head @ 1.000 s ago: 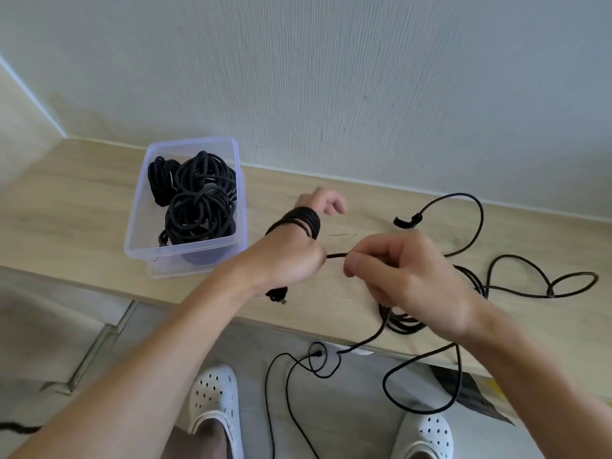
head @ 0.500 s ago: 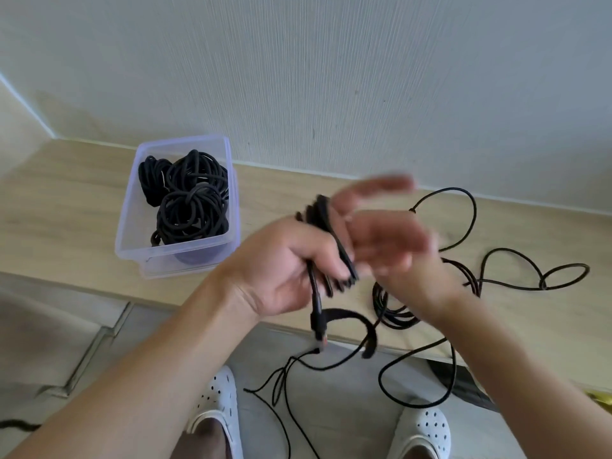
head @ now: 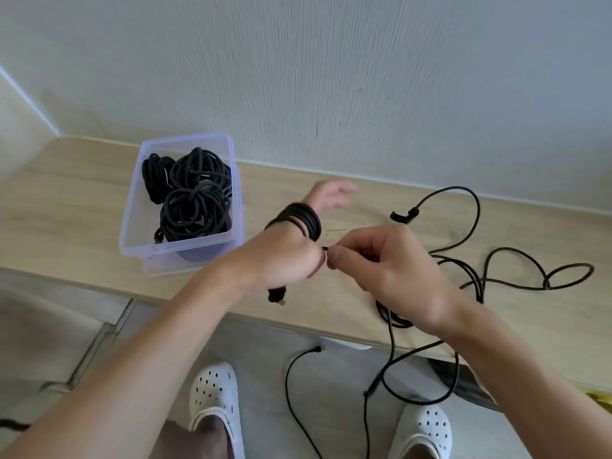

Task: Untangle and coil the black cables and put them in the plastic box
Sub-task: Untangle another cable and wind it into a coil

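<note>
A black cable (head: 303, 220) is wound in several turns around my left hand (head: 281, 256), whose fingers point away toward the wall. Its plug end (head: 276, 294) hangs below that hand. My right hand (head: 387, 270) pinches the same cable just right of my left hand. The loose remainder of the cable (head: 477, 270) lies in loops on the wooden table (head: 66, 210) and drops over the front edge to the floor. The clear plastic box (head: 132, 207) stands to the left and holds coiled black cables (head: 195, 200).
A strapped cable end (head: 402, 216) lies on the table behind my right hand. The wall runs close behind the table. My feet in white shoes (head: 215, 399) stand on the floor below, with cable loops (head: 291, 385) hanging between them.
My right hand has come off the coil and swung back to the right side of my left hand. My left hand has turned, so the coil now faces up again.
</note>
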Motion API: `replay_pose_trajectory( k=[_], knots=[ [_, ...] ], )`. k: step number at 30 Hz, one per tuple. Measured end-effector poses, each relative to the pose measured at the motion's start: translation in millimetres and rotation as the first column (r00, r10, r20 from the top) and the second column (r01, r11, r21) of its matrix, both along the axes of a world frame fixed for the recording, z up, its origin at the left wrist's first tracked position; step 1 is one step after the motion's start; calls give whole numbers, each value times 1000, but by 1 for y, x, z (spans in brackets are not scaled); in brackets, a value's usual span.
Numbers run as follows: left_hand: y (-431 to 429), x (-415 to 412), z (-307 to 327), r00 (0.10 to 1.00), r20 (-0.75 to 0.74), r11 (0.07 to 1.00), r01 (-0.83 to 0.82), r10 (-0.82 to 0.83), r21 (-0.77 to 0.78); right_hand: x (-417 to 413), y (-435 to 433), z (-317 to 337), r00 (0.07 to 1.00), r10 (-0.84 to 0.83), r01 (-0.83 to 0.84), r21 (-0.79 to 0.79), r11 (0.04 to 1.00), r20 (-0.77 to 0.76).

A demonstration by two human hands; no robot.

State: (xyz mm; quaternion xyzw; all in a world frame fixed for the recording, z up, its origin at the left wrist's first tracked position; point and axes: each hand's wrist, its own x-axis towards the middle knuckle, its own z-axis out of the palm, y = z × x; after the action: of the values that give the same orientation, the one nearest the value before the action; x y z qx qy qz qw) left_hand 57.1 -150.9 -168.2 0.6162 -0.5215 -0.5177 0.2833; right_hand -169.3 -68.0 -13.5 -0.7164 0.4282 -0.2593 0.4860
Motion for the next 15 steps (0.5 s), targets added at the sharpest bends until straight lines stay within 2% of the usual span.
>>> replay_pose_trajectory(
  k=[1, 2, 3, 4, 6, 8, 11, 13, 15],
  knots=[
    [-3, -1, -6, 996, 79, 999, 36, -34, -18, -2, 0, 3, 999, 1, -1, 10, 1000, 35],
    [14, -8, 13, 989, 100, 992, 115, -111, -43, -3, 0, 5, 997, 2, -3, 16, 1000, 72],
    [42, -24, 61, 975, 90, 977, 207, -203, -48, -4, 1, 9, 995, 4, -7, 23, 1000, 104],
    [65, -39, 100, 936, 73, 938, 347, -346, -13, -5, 1, 12, 990, 4, -7, 25, 1000, 139],
    [79, -61, 131, 879, 82, 882, 466, -470, 65, -6, -2, 13, 974, -24, 21, 16, 1000, 225],
    [94, -64, 146, 799, -91, 797, 601, -595, 65, -7, -6, 10, 962, -81, 89, -16, 996, 261],
    [101, -71, 157, 741, -364, 786, 617, -565, 34, -8, -8, 7, 962, -88, 107, -64, 992, 259],
    [102, -76, 163, 595, -555, 759, 642, -581, -106, -6, -13, 1, 966, -56, 73, -58, 996, 251],
    [102, -78, 161, 432, -757, 821, 521, -490, -234, 1, -15, -4, 976, -42, 46, -16, 999, 213]
  ],
)
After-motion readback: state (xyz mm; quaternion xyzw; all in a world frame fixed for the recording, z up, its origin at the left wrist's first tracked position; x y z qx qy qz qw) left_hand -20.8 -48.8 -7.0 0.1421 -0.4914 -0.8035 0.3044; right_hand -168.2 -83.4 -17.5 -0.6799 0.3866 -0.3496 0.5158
